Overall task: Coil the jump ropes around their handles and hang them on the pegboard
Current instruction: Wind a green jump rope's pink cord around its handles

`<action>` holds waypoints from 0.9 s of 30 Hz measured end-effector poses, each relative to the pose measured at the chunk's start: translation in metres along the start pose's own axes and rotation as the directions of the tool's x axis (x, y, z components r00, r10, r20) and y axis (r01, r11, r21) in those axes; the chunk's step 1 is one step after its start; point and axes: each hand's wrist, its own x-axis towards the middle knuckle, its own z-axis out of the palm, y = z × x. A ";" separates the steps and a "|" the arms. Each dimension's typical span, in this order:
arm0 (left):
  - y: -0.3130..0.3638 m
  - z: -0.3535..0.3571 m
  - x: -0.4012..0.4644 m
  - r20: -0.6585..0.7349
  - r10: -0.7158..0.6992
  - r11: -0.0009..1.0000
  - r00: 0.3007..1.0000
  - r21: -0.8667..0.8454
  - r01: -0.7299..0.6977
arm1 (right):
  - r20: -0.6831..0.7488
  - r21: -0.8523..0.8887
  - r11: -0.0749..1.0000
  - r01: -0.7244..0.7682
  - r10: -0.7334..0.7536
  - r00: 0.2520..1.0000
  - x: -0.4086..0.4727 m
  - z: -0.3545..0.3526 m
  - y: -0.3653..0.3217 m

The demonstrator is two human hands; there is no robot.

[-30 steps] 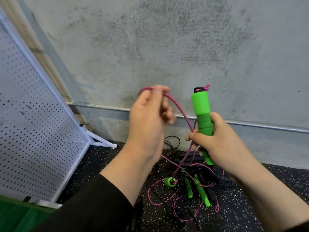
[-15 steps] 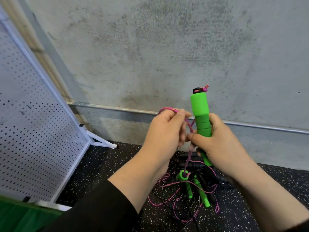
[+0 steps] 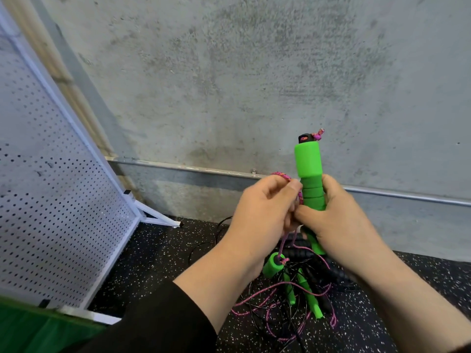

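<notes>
The pink rope [image 3: 281,176], pinched by the left hand [image 3: 265,207], is now brought against the green handle [image 3: 309,174], gripped upright at 3 o'clock by the right hand [image 3: 339,217] for wrapping.

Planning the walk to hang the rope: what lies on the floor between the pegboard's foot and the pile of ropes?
Head view: bare speckled floor separates the pegboard from the rope pile; only thin black loops stray leftward.

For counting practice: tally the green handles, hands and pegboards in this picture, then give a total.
Green handles: 4
Hands: 2, the left hand pinching the pink rope, the right hand gripping one handle
Pegboards: 1
Total: 7
</notes>
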 end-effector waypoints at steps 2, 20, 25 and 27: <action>0.003 -0.001 0.003 -0.050 0.038 0.999 0.998 -0.031 -0.039 | 0.018 0.019 1.000 -0.016 0.016 1.000 -0.001 -0.001 0.001; 0.013 -0.008 0.008 -0.130 0.088 0.992 0.988 -0.080 -0.099 | 0.035 0.091 0.995 -0.027 0.024 0.999 -0.001 0.001 0.000; 0.019 -0.025 0.017 -0.214 0.162 0.956 0.963 -0.208 -0.207 | 0.029 0.062 0.998 0.009 -0.011 1.000 -0.002 -0.001 -0.003; 0.015 -0.022 0.015 -0.174 0.111 0.978 0.978 -0.153 -0.138 | 0.014 0.072 0.997 0.021 -0.022 1.000 -0.002 0.001 -0.003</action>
